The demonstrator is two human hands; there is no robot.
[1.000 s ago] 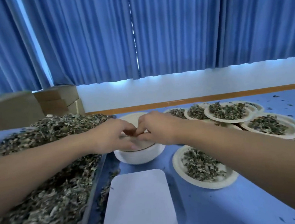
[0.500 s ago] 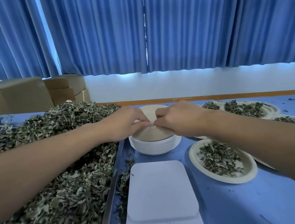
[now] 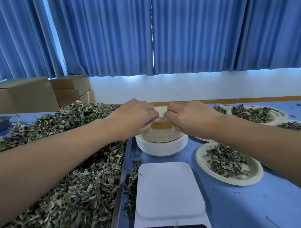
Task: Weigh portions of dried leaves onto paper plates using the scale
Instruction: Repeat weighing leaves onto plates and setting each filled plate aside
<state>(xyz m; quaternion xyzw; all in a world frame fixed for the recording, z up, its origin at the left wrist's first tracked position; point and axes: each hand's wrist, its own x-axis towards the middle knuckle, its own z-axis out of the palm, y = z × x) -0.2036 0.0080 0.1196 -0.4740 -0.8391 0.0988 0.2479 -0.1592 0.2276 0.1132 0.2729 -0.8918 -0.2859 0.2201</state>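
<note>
Since the earlier frame your hands have risen slightly, and the top plate [image 3: 161, 111] now shows white between them. Your left hand [image 3: 137, 118] and right hand [image 3: 188, 118] meet over the stack of paper plates [image 3: 162, 143], just beyond the scale [image 3: 168, 187], evidently to peel off one plate for weighing. The fingers [image 3: 151, 114] of both hands are curled tight and pinch that plate's rim; they hold nothing else. The scale platform is bare. The dried leaves [image 3: 60, 176] lie heaped to your left, and a filled plate [image 3: 243, 182] sits to your right.

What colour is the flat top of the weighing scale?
Plain white. The scale shows best in the head view, the only view, with nothing on its top.
</note>
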